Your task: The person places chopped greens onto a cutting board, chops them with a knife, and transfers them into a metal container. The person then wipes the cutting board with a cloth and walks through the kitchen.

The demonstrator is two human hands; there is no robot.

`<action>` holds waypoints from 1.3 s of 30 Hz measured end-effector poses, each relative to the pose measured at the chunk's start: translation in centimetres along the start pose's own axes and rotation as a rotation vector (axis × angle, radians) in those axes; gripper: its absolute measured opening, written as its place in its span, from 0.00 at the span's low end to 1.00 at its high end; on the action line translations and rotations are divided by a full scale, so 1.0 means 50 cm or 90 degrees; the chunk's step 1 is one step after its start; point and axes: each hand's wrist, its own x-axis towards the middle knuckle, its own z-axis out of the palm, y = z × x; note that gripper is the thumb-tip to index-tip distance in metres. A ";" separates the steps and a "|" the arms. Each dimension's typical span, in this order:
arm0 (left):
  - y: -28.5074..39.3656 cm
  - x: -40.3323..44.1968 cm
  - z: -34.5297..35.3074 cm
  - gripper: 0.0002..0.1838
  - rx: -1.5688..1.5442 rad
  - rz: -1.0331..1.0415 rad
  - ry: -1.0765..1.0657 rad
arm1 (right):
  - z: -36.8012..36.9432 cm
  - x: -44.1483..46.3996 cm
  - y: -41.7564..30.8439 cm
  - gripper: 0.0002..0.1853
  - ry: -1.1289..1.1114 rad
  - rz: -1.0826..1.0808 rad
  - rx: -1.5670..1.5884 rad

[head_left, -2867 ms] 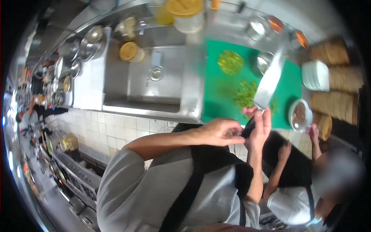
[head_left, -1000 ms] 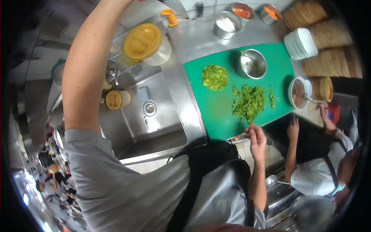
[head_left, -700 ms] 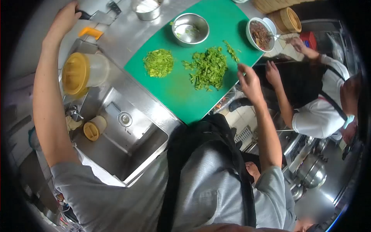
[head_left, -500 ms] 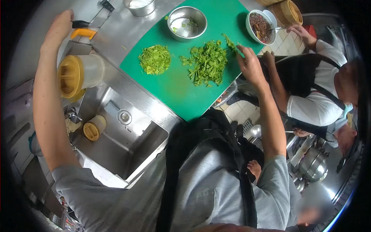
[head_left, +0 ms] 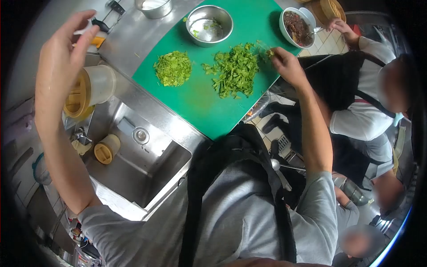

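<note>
My left hand [head_left: 64, 58] is raised at the far left with thumb and fingers apart, holding nothing. Just past its fingertips are a black handle [head_left: 100, 25] and an orange handle [head_left: 97, 42]. At the right edge of the green cutting board [head_left: 195, 120], my right hand [head_left: 289, 66] pinches a sprig of leafy greens [head_left: 266, 52]. Its leaves lie beside a loose pile of cut leafy greens [head_left: 235, 71]. Further left sits a heap of finely chopped greens [head_left: 173, 69]. A steel bowl [head_left: 190, 33] with a few green bits stands behind the piles.
A steel sink [head_left: 129, 175] lies at left, holding a small yellow-lidded container [head_left: 106, 149]. A larger yellow-lidded tub [head_left: 100, 84] stands beside it. Another person's hand [head_left: 340, 26] is by a white bowl of dark food [head_left: 297, 27] at right. Other people stand close on that side.
My left hand has come away from the black handle, turning and spreading its fingers. My right hand has lowered slightly, fingers now pinched on the sprig. People at right have shifted.
</note>
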 end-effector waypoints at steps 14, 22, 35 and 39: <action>0.245 -0.083 0.305 0.12 -0.382 0.118 -0.054 | 0.003 -0.079 -0.036 0.15 -0.044 0.054 0.098; 0.377 -0.038 0.471 0.15 -0.494 0.268 -0.086 | 0.046 -0.134 -0.083 0.14 -0.095 0.089 0.391; 0.400 -0.049 0.503 0.05 -0.281 0.339 -0.065 | 0.077 -0.115 -0.083 0.09 -0.031 0.016 0.159; 0.387 -0.042 0.483 0.04 -0.296 0.196 -0.051 | 0.074 -0.113 -0.102 0.08 0.012 -0.068 0.107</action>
